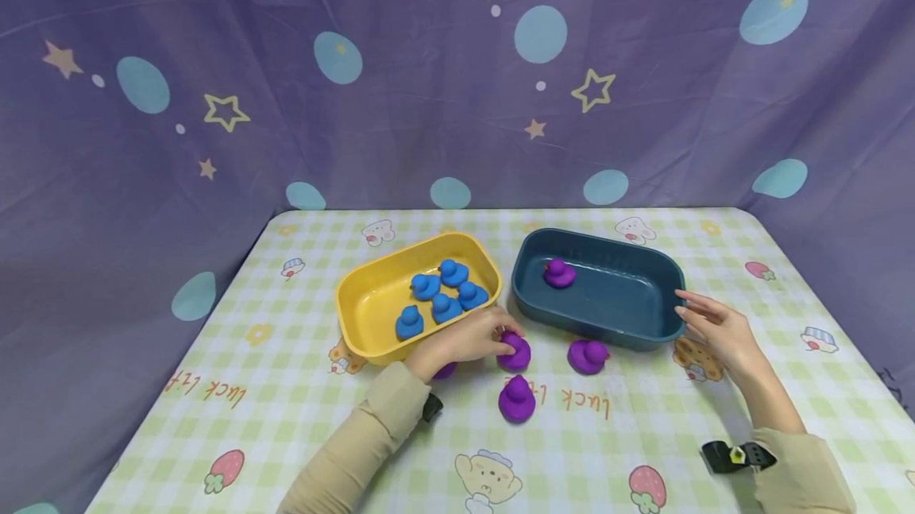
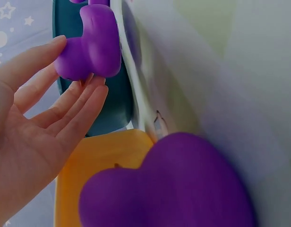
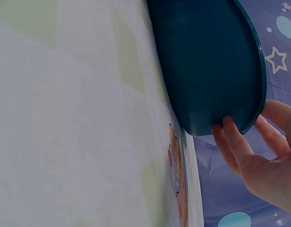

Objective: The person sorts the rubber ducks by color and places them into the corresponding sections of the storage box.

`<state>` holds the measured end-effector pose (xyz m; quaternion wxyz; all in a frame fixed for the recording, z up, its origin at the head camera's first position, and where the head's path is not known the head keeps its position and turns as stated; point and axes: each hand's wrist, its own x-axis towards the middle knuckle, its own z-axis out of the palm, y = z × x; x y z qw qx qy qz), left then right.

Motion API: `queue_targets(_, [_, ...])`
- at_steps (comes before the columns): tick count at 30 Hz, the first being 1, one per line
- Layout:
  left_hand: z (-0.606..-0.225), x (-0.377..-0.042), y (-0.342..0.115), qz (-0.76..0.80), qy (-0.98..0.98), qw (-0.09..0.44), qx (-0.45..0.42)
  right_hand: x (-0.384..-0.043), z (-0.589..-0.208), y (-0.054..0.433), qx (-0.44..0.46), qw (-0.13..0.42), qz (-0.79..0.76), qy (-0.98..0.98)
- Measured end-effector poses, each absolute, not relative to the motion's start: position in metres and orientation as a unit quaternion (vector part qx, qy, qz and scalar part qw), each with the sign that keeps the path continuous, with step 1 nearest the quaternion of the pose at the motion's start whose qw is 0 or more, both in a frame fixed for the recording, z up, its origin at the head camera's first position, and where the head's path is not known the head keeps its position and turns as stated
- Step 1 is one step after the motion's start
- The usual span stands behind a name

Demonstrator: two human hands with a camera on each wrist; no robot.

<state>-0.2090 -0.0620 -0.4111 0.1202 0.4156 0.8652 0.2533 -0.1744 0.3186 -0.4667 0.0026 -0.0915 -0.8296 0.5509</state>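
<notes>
My left hand [image 1: 475, 337] is bent over a purple rubber duck [image 1: 516, 353] in front of the two tubs. In the left wrist view, thumb and fingers pinch this duck's head from either side. Another purple duck, large in that view, lies close by and is mostly hidden by my left wrist in the head view. At the right end of the dark teal tub [image 1: 600, 323], the fingertips of my right hand [image 1: 722, 331] rest against the outer wall, fingers nearly straight. One purple duck [image 1: 560, 274] sits inside this tub, toward its left end.
A yellow tub [image 1: 357, 343] holding several blue ducks [image 1: 445, 308] stands left of the teal one. Two more purple ducks lie on the checked tablecloth: one duck [image 1: 588, 357] before the teal tub, another duck [image 1: 517, 400] nearer me. A patterned curtain [image 1: 443, 101] hangs behind.
</notes>
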Motion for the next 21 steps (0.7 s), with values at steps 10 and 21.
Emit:
queue_targets(10, [-0.395,-0.204,-0.059,0.269,0.873,0.096,0.396,-0.167,-0.449,0.311,-0.085,-0.010,0.555,-0.827])
queue_targets(21, [-0.375,-0.214,-0.047,0.307,0.868,0.077,0.384,-0.179,-0.481,0.327,-0.073,0.007,0.561,-0.824])
